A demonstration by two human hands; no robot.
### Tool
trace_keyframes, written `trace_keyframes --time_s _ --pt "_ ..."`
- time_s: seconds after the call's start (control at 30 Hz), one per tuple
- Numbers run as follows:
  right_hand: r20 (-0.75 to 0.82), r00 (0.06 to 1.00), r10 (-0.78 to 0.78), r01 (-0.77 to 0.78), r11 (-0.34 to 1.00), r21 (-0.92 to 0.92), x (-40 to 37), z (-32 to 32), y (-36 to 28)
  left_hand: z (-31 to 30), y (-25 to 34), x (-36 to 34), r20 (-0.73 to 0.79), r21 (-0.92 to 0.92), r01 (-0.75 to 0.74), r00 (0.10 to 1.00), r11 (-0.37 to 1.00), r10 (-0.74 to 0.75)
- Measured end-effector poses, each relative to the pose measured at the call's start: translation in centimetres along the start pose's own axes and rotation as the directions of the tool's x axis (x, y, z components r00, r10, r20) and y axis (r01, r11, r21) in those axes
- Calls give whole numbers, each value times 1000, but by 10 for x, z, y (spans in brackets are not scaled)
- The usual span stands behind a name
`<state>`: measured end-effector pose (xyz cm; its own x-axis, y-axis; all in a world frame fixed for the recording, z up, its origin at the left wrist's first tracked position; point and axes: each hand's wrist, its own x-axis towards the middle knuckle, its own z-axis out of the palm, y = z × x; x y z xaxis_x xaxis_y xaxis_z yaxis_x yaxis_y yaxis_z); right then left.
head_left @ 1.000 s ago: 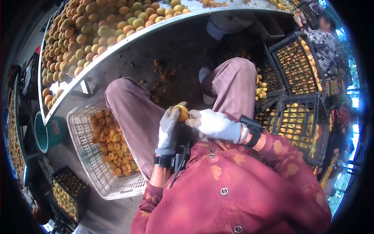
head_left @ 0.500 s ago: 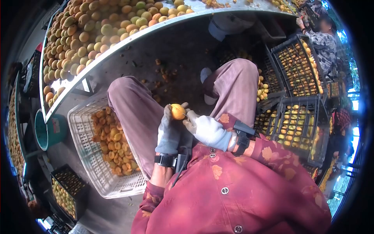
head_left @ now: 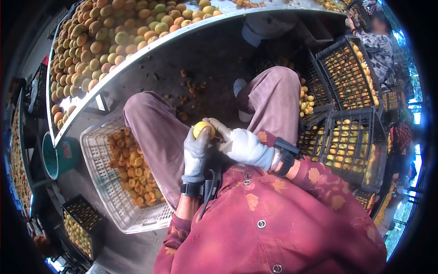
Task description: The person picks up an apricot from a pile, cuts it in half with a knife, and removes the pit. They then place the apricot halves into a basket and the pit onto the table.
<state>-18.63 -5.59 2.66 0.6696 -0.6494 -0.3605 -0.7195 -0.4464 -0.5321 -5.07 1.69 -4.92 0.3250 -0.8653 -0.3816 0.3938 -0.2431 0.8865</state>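
Note:
My left hand, in a pale glove with dirty fingertips, grips a yellow apricot between my knees. My gloved right hand is closed beside it, its fingers reaching to the fruit's right side. A thin object seems to be in the right fingers, but it is too small and hidden to name. Left of my leg stands a white plastic crate with many halved orange apricots inside.
A metal-edged table heaped with whole apricots spans the front. Black crates of fruit stack at right; a person sits beyond them. A teal bucket and another black crate stand left. Fruit scraps litter the floor.
The apricot has turned in my left fingers and shifted slightly left, now showing a paler yellow side. My right fingers have moved over against its upper right side.

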Motion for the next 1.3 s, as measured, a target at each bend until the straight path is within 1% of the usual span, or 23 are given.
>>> trace_keyframes --time_s 0.03,0.07,0.1,0.23,0.3,0.4,0.43,0.47,0.5,0.57,0.7,0.73,0.8,0.83,0.9,0.93,1.0,1.07,1.13,1.2,1.23,1.27,1.3 --pt "0 1000 -1 1 1000 1 3 1 4 0 3 -2 14 81 -30 999 996 29" --pt "-109 990 -91 92 996 4 5 5 12 0 6 -3 29 160 -61 998 985 57" --pt "-214 961 -177 181 984 -3 6 7 16 1 7 -5 26 161 -59 998 985 55" --pt "-215 956 -197 175 977 -121 7 10 20 7 10 -5 -17 253 -11 1000 967 15" --pt "-248 954 -169 104 961 -255 5 13 17 9 13 -5 -29 281 27 999 959 -20" --pt "-182 965 -191 144 960 -241 10 10 18 13 15 -8 -37 261 63 998 963 -55" --pt "-181 965 -190 143 960 -241 12 4 16 13 13 -8 -62 300 1 998 954 19" --pt "-103 979 -175 157 974 -161 12 -5 14 12 11 -8 -85 340 -60 992 938 94" --pt "-21 986 -166 164 983 -79 14 -11 12 11 11 -8 -87 341 -58 992 938 92" --pt "31 987 -161 161 987 -9 20 -11 16 12 10 -9 -73 411 -146 979 900 193" --pt "155 977 -147 116 975 192 24 -15 14 14 12 -13 -109 516 -168 960 840 259" --pt "159 976 -150 118 974 193 25 -12 16 14 12 -14 -109 523 -184 954 832 280" --pt "120 962 -247 186 907 378 26 -4 26 15 13 -15 -105 531 -199 949 824 297" --pt "119 962 -245 184 907 379 26 -1 30 15 15 -15 -106 570 -213 939 794 328" --pt "249 946 -206 -47 676 735 25 1 32 15 13 -15 -98 607 -229 929 761 357" --pt "248 947 -205 -46 677 735 25 -2 32 13 9 -14 -46 621 -289 915 729 402" --pt "355 933 -55 -98 912 399 26 -12 31 13 9 -14 1 632 -346 895 694 446" --pt "301 950 -83 -43 920 389 27 -19 29 17 14 -13 17 536 -413 877 736 480" --pt "271 960 -67 20 985 171 25 -36 17 14 8 -11 47 512 -432 877 742 478" --pt "208 976 -68 -5 944 331 25 -41 18 10 7 -10 72 488 -454 872 745 484" --pt "116 984 -135 81 920 384 29 -44 16 8 8 -11 61 390 -448 884 804 463" --pt "108 986 -130 76 913 400 31 -53 15 8 8 -11 55 286 -438 895 852 442" --pt "13 989 -149 137 941 310 37 -61 11 7 9 -11 52 283 -443 893 850 448"
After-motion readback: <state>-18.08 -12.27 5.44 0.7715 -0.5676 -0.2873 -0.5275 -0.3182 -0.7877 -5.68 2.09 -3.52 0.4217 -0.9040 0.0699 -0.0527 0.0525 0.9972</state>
